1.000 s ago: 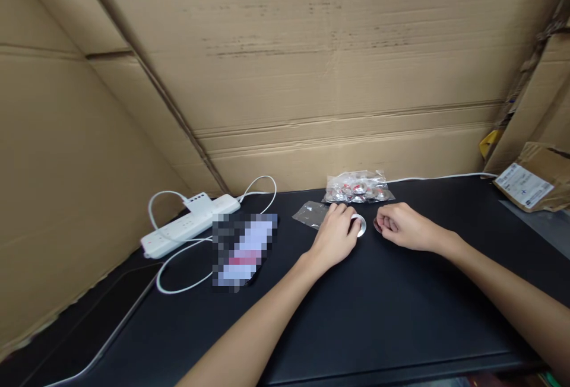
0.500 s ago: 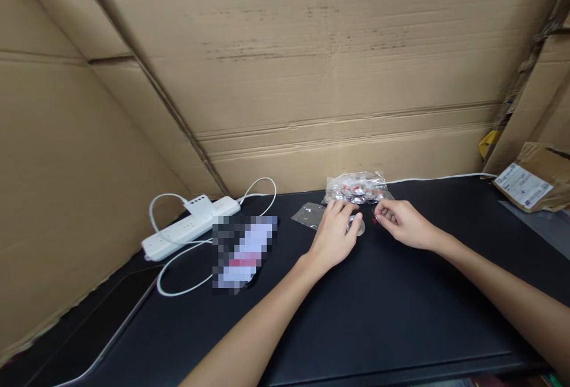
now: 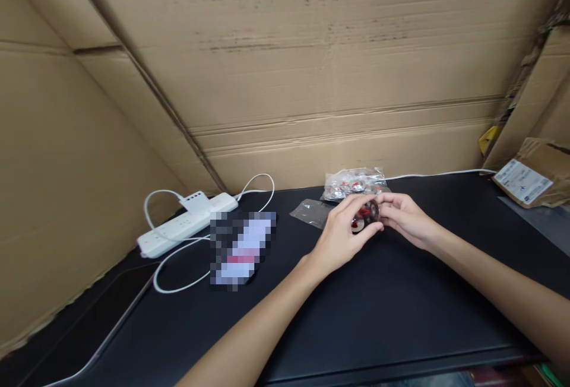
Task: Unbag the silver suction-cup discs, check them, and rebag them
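Between my hands is a round, clear disc with a red mark (image 3: 367,212), its kind not plain to see. My left hand (image 3: 342,235) curves around its left side, thumb in front and fingers behind. At the right edge, my right hand (image 3: 406,221) pinches the disc with fingers and thumb. A pale round piece (image 3: 357,225) shows under it, partly covered by my left hand. Just behind lies a clear plastic bag of several round silvery pieces with red parts (image 3: 354,185). A flat clear plastic sleeve (image 3: 309,212) lies left of my left hand.
On the left are a white power strip (image 3: 187,227), a looped white cable (image 3: 178,290) and a blurred-out phone-like object (image 3: 244,250). A dark flat panel (image 3: 93,322) lies front left. Cardboard walls (image 3: 338,78) stand behind; a labelled brown package (image 3: 532,173) sits at right.
My right hand has moved left to meet my left hand. The disc with the red mark is now held up between them, over the pale round piece.
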Tool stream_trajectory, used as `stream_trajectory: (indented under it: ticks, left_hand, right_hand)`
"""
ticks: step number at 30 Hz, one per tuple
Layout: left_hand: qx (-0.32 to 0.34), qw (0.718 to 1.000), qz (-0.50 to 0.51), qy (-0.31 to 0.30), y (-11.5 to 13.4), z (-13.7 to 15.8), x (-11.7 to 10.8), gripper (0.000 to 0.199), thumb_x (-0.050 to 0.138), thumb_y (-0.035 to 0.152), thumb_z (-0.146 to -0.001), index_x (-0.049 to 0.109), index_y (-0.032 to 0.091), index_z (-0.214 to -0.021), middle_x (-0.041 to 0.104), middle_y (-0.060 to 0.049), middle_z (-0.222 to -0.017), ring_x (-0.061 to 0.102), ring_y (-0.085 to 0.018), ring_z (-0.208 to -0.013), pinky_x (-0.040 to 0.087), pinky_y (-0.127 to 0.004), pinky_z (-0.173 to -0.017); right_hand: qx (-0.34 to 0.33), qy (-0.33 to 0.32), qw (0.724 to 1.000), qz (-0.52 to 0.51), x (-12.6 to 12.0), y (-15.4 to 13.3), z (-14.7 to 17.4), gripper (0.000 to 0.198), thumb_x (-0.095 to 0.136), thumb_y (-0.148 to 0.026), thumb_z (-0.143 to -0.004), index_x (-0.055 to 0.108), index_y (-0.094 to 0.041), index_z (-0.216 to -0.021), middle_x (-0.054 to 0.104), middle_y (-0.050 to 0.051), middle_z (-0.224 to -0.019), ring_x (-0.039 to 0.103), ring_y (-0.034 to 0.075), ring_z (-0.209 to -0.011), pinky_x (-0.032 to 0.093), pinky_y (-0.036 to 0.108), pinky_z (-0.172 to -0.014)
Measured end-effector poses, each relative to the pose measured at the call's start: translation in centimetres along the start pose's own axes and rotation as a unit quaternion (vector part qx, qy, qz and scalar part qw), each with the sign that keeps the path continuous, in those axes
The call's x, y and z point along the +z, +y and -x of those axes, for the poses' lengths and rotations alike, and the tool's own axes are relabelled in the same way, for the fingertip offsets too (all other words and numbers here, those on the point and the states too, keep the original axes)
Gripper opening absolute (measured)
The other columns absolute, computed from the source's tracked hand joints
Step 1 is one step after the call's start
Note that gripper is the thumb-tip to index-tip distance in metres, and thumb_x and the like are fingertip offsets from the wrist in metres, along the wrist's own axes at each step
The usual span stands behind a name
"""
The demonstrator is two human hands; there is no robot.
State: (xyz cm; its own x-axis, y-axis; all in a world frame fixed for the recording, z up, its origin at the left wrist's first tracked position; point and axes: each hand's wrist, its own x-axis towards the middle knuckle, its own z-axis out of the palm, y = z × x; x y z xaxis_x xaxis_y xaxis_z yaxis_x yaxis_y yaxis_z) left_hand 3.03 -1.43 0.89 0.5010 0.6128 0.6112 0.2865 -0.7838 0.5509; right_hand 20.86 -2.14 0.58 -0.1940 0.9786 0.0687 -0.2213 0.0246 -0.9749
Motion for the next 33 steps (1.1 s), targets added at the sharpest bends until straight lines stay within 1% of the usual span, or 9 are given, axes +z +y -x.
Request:
stream_trajectory:
  ticks: [4, 9, 13, 15, 18, 23, 28, 30, 33]
  left_hand:
    - [-0.018, 1.000, 0.020, -0.002, 0.3, -0.1, -0.1, 0.040, 0.070, 0.020, -0.084, 0.059, 0.024, -0.123, 0.066, -0.006, -0.120, 0.062, -0.022, -0.111, 0.049, -0.042, -0.098]
    - [-0.069, 0.992, 0.102, 0.028, 0.1, -0.2, 0.0, 0.038, 0.068, 0.023, -0.084, 0.060, 0.022, -0.120, 0.065, -0.009, -0.118, 0.067, -0.021, -0.097, 0.057, -0.039, -0.087]
    - [-0.101, 0.983, 0.144, 0.057, -0.7, -0.3, 0.0, 0.037, 0.066, 0.024, -0.086, 0.058, 0.020, -0.122, 0.064, -0.010, -0.118, 0.067, -0.020, -0.095, 0.059, -0.036, -0.082]
    - [-0.113, 0.980, 0.153, 0.064, -1.0, -0.4, -0.1, 0.037, 0.066, 0.025, -0.086, 0.058, 0.020, -0.122, 0.064, -0.010, -0.119, 0.067, -0.020, -0.096, 0.059, -0.036, -0.082]
    - [-0.122, 0.978, 0.158, 0.067, -1.1, -0.4, 0.0, 0.037, 0.067, 0.025, -0.085, 0.058, 0.021, -0.121, 0.064, -0.010, -0.117, 0.066, -0.020, -0.098, 0.059, -0.035, -0.083]
    - [-0.147, 0.965, 0.199, 0.082, -1.0, -0.6, 0.2, 0.036, 0.069, 0.025, -0.083, 0.059, 0.020, -0.118, 0.065, -0.010, -0.114, 0.066, -0.020, -0.097, 0.059, -0.033, -0.078]
    - [-0.175, 0.960, 0.204, 0.079, -1.3, -0.6, 0.2, 0.039, 0.070, 0.028, -0.083, 0.059, 0.019, -0.119, 0.067, -0.011, -0.111, 0.068, -0.020, -0.093, 0.059, -0.032, -0.076]
    - [-0.178, 0.960, 0.201, 0.078, -1.3, -0.5, 0.2, 0.039, 0.070, 0.027, -0.082, 0.059, 0.019, -0.119, 0.067, -0.011, -0.111, 0.068, -0.020, -0.093, 0.059, -0.032, -0.076]
    - [-0.167, 0.963, 0.198, 0.079, -1.3, -0.4, 0.2, 0.038, 0.070, 0.026, -0.082, 0.059, 0.019, -0.118, 0.067, -0.011, -0.111, 0.067, -0.020, -0.094, 0.059, -0.032, -0.076]
  right_hand:
    - [-0.013, 0.015, 1.000, 0.007, 0.1, 0.1, 0.0, 0.015, 0.076, -0.023, -0.068, 0.066, -0.017, -0.078, 0.059, -0.002, -0.068, 0.052, 0.009, -0.058, 0.042, 0.024, -0.056]
    - [-0.046, 0.041, 0.998, -0.003, 0.0, -0.2, -0.1, 0.013, 0.073, -0.024, -0.070, 0.062, -0.018, -0.069, 0.056, -0.002, -0.061, 0.049, 0.010, -0.055, 0.038, 0.026, -0.054]
    - [-0.053, 0.081, 0.995, -0.034, -0.8, -0.2, -0.4, 0.007, 0.070, -0.021, -0.069, 0.064, -0.017, -0.071, 0.057, -0.001, -0.063, 0.046, 0.010, -0.054, 0.034, 0.028, -0.055]
    - [-0.048, 0.096, 0.993, -0.045, -1.2, -0.1, -0.6, 0.008, 0.070, -0.021, -0.069, 0.067, -0.016, -0.074, 0.057, 0.000, -0.063, 0.045, 0.010, -0.055, 0.034, 0.028, -0.056]
    - [-0.034, 0.090, 0.994, -0.056, -1.4, -0.1, -0.7, 0.011, 0.074, -0.024, -0.068, 0.070, -0.014, -0.073, 0.057, 0.001, -0.064, 0.047, 0.011, -0.058, 0.036, 0.029, -0.058]
    - [-0.020, 0.069, 0.995, -0.065, -1.0, -0.3, -0.6, 0.017, 0.079, -0.027, -0.069, 0.069, -0.014, -0.074, 0.057, 0.001, -0.066, 0.050, 0.012, -0.061, 0.040, 0.031, -0.062]
    - [0.007, 0.049, 0.996, -0.069, -0.9, -0.5, -0.5, 0.025, 0.081, -0.033, -0.071, 0.065, -0.015, -0.077, 0.060, 0.002, -0.069, 0.055, 0.012, -0.060, 0.042, 0.028, -0.057]
    - [0.018, 0.033, 0.997, -0.071, -1.0, -0.4, -0.5, 0.028, 0.081, -0.036, -0.073, 0.063, -0.015, -0.077, 0.062, 0.002, -0.068, 0.057, 0.012, -0.058, 0.043, 0.028, -0.055]
    - [0.013, 0.022, 0.998, -0.062, -1.2, -0.3, -0.5, 0.026, 0.083, -0.033, -0.072, 0.065, -0.016, -0.079, 0.066, 0.002, -0.070, 0.060, 0.012, -0.057, 0.048, 0.029, -0.059]
